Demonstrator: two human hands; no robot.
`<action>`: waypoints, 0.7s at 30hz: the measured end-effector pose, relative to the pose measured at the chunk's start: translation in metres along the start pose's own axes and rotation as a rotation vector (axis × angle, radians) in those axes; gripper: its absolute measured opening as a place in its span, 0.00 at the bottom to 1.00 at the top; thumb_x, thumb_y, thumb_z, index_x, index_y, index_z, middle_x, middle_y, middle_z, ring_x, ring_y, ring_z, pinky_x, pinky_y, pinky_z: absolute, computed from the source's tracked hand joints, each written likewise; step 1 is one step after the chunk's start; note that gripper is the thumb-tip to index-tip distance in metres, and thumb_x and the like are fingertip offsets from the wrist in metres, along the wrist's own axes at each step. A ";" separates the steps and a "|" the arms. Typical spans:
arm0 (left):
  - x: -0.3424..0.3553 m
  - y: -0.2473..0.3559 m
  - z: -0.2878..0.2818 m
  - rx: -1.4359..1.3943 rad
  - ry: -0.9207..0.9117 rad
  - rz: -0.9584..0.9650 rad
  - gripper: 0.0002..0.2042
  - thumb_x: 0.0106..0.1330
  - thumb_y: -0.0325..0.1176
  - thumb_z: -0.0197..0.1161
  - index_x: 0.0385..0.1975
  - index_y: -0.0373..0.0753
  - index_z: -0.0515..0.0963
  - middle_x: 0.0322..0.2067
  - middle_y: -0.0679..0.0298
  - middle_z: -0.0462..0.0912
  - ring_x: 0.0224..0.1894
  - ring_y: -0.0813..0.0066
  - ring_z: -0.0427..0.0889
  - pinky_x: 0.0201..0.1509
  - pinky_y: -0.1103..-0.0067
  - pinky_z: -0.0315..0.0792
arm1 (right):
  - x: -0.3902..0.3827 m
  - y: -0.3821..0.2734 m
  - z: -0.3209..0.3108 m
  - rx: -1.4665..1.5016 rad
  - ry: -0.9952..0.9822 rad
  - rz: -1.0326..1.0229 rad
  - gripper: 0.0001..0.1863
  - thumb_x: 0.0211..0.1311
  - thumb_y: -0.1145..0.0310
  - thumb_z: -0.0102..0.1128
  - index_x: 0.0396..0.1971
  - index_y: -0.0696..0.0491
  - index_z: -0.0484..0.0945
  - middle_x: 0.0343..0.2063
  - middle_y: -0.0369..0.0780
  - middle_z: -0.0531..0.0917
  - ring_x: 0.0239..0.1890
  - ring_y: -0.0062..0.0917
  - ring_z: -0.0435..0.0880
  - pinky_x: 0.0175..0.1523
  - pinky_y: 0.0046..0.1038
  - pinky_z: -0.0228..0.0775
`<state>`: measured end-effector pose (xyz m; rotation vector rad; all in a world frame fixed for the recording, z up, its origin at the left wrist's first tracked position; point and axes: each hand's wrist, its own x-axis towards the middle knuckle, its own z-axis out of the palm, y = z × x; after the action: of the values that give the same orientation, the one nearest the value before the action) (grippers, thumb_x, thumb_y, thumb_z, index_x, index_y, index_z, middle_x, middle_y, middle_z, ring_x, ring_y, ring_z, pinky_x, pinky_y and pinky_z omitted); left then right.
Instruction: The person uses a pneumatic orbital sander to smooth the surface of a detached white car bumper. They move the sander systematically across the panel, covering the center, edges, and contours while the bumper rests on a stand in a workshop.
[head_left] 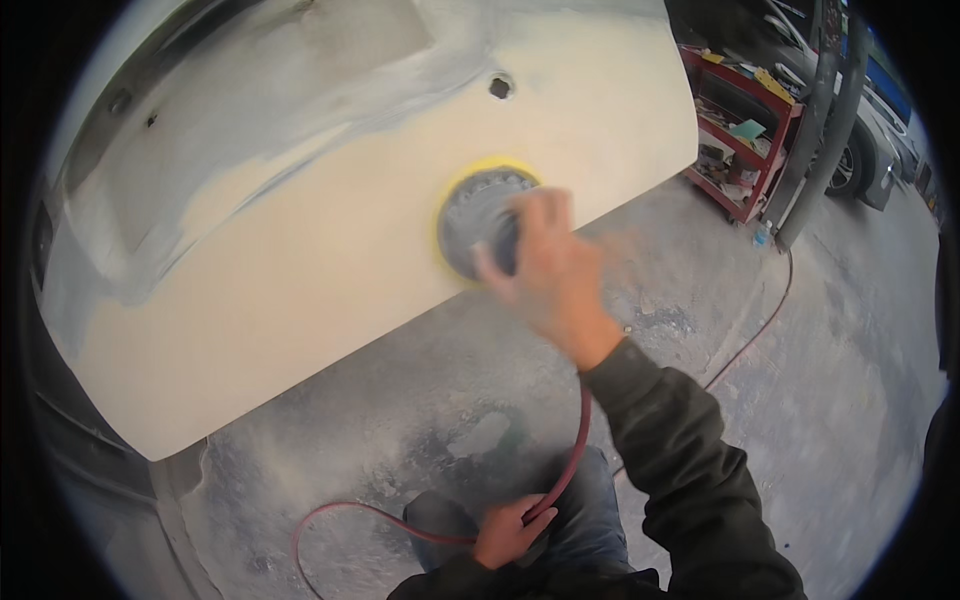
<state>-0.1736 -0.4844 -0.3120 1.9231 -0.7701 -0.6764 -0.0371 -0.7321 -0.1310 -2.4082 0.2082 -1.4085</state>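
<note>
My right hand [555, 270], blurred by motion, is wrapped round a round grey disc sander [470, 225] with a yellow rim. The sander's disc lies on a large pale car body panel [290, 300], close to its lower edge. Cream and grey patches cover the panel, and a small dark hole [500, 87] shows above the sander. Low in the picture, in front of my knees, my left hand [510, 535] is closed round a red air hose [580, 430]. From there the hose rises toward my right wrist, where my forearm hides its end.
A red tool cart [745, 150] loaded with odds and ends stands at the far right. Beside it rise grey posts [835, 130], with a small bottle [763, 234] at their foot. A parked car [880, 140] is behind. More hose [765, 325] crosses the dusty grey floor [830, 400].
</note>
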 end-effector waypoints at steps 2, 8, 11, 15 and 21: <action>0.003 -0.002 0.008 -0.044 -0.084 -0.026 0.16 0.71 0.40 0.69 0.52 0.37 0.84 0.28 0.55 0.86 0.29 0.64 0.89 0.36 0.73 0.79 | -0.012 -0.021 0.010 0.041 -0.014 -0.146 0.25 0.53 0.59 0.76 0.48 0.48 0.74 0.48 0.42 0.76 0.31 0.34 0.86 0.29 0.33 0.78; 0.010 0.007 0.012 -0.109 -0.118 -0.095 0.15 0.73 0.38 0.67 0.53 0.36 0.83 0.27 0.57 0.87 0.30 0.71 0.89 0.36 0.74 0.78 | -0.010 -0.006 0.013 0.070 0.069 -0.096 0.25 0.52 0.60 0.77 0.48 0.47 0.75 0.48 0.40 0.75 0.28 0.31 0.85 0.26 0.34 0.76; 0.017 0.015 0.007 -0.125 -0.112 -0.189 0.17 0.73 0.38 0.68 0.56 0.36 0.82 0.28 0.61 0.87 0.31 0.81 0.85 0.40 0.79 0.77 | 0.005 0.043 0.006 0.077 0.173 0.061 0.26 0.55 0.59 0.76 0.50 0.53 0.75 0.46 0.44 0.76 0.35 0.34 0.84 0.35 0.33 0.77; 0.025 0.016 0.004 -0.020 0.008 -0.065 0.17 0.73 0.38 0.68 0.55 0.35 0.83 0.28 0.62 0.87 0.30 0.81 0.84 0.40 0.79 0.77 | 0.027 0.110 -0.018 0.095 0.317 0.269 0.28 0.59 0.59 0.74 0.50 0.61 0.73 0.45 0.50 0.79 0.44 0.41 0.81 0.52 0.38 0.73; 0.027 0.012 -0.008 -0.038 -0.036 -0.084 0.15 0.75 0.38 0.66 0.53 0.35 0.84 0.26 0.65 0.85 0.30 0.84 0.84 0.37 0.81 0.76 | 0.009 0.089 -0.007 0.012 0.324 0.268 0.28 0.57 0.57 0.74 0.51 0.55 0.74 0.46 0.47 0.76 0.38 0.37 0.82 0.44 0.38 0.77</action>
<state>-0.1525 -0.5047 -0.3014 1.9222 -0.6972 -0.7728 -0.0347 -0.8186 -0.1530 -2.0358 0.5765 -1.6513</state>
